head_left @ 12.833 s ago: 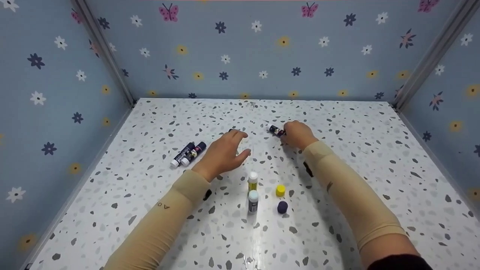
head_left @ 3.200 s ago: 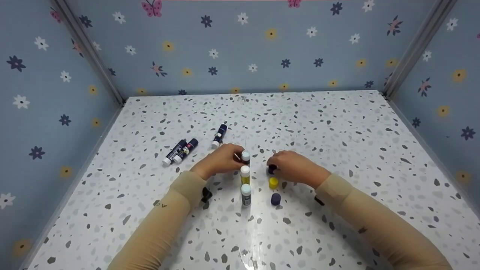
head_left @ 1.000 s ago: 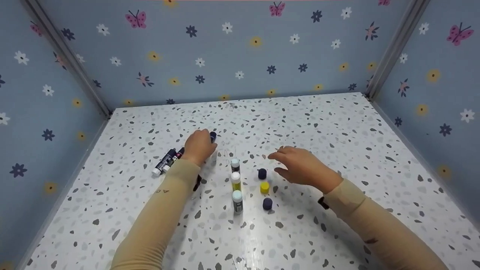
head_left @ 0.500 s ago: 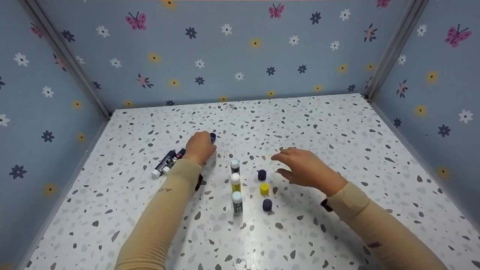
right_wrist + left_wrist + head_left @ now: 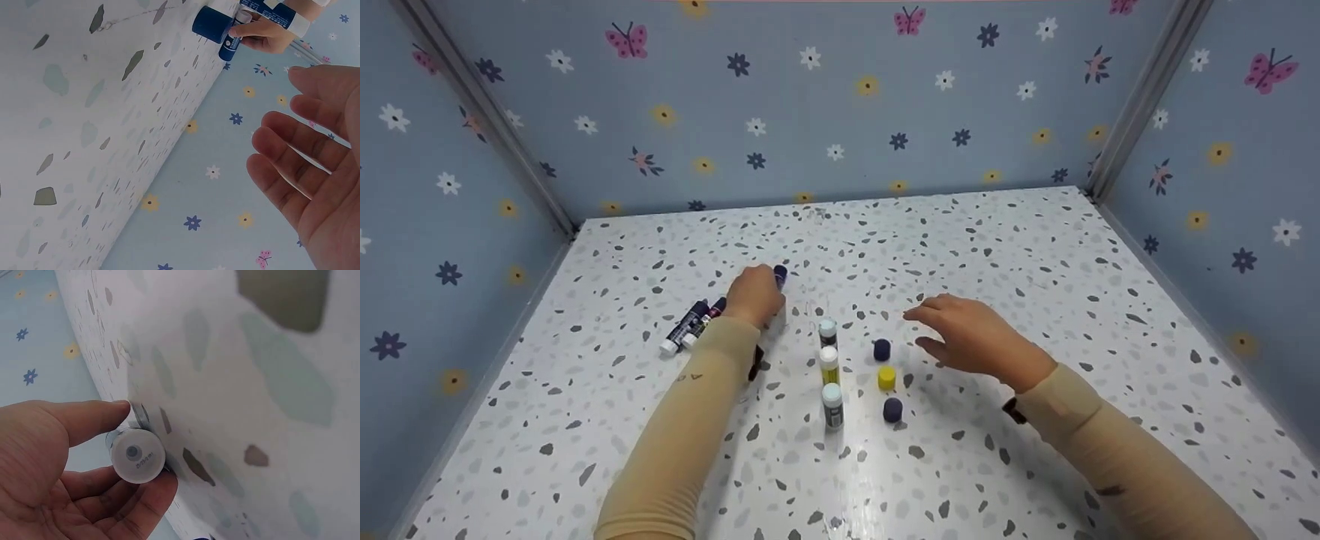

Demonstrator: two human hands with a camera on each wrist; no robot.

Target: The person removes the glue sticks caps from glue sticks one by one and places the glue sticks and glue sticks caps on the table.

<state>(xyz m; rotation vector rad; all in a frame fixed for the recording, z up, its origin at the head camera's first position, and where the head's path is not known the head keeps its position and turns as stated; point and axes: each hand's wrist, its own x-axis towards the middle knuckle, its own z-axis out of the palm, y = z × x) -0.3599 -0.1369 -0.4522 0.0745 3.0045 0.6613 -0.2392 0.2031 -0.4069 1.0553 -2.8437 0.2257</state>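
Note:
My left hand [image 5: 755, 294] holds a lying glue stick [image 5: 781, 274] by its sides; its dark blue cap points away. In the left wrist view, the thumb and fingers close round this glue stick's white base [image 5: 138, 455]. Three uncapped glue sticks stand upright in a row: a dark one [image 5: 828, 331] at the back, a yellow-labelled one [image 5: 829, 366], and a grey-labelled one [image 5: 832, 406] in front. Beside them sit a dark blue cap [image 5: 882, 349], a yellow cap [image 5: 887, 378] and a purple cap [image 5: 892, 410]. My right hand [image 5: 967, 332] hovers right of the caps, fingers relaxed, holding nothing.
Two capped glue sticks, one dark [image 5: 685, 328] and one colourfully labelled [image 5: 706, 322], lie side by side left of my left hand. Flowered blue panels [image 5: 840, 105] enclose the speckled white table [image 5: 975, 247] at the back and sides.
Since the oldest frame, a third glue stick stands uncapped in the row, its cap beside the others. My left hand has left it and gripped the lying glue stick; my right hand has released the cap.

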